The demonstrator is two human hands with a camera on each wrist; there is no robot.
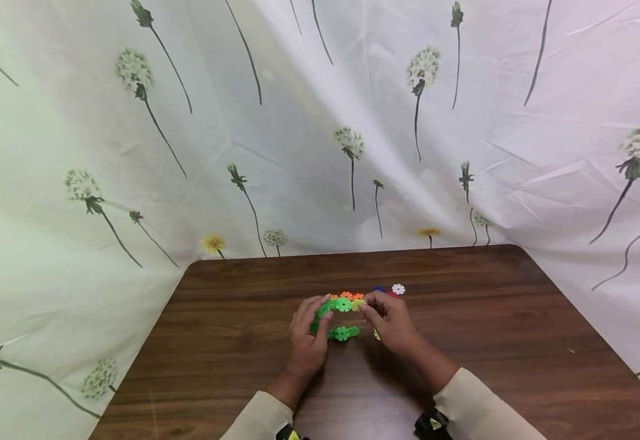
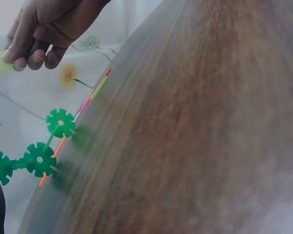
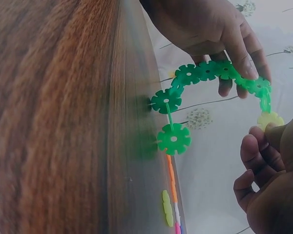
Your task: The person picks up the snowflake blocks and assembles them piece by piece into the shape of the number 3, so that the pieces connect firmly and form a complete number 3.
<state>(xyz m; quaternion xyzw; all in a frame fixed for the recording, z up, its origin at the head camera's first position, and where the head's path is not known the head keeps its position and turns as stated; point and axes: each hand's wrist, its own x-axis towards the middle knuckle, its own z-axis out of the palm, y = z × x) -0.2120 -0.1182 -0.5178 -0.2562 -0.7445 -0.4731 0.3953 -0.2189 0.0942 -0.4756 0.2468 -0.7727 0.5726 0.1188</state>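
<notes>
A curved chain of green flower-shaped interlocking discs (image 1: 343,304) is held up over the table, its lower end hanging close to the tabletop. My left hand (image 1: 307,333) grips the chain between thumb and fingers, as the right wrist view shows with the left hand (image 3: 205,29) at its upper stretch. With thumb and fingertips my right hand (image 1: 393,324) pinches a yellow flower disc (image 3: 270,119) at the chain's other end. The yellow disc touches the last green one; how firmly they are joined I cannot tell. In the left wrist view the green discs (image 2: 40,159) appear at the left edge.
Behind the chain lie orange discs (image 1: 346,296). Farther right are a white disc (image 1: 398,289), a blue disc (image 1: 379,288) and a red one, partly hidden. Near my right hand a yellow disc (image 1: 377,335) rests on the brown wooden table (image 1: 231,342). Flower-printed cloth (image 1: 308,183) hangs behind.
</notes>
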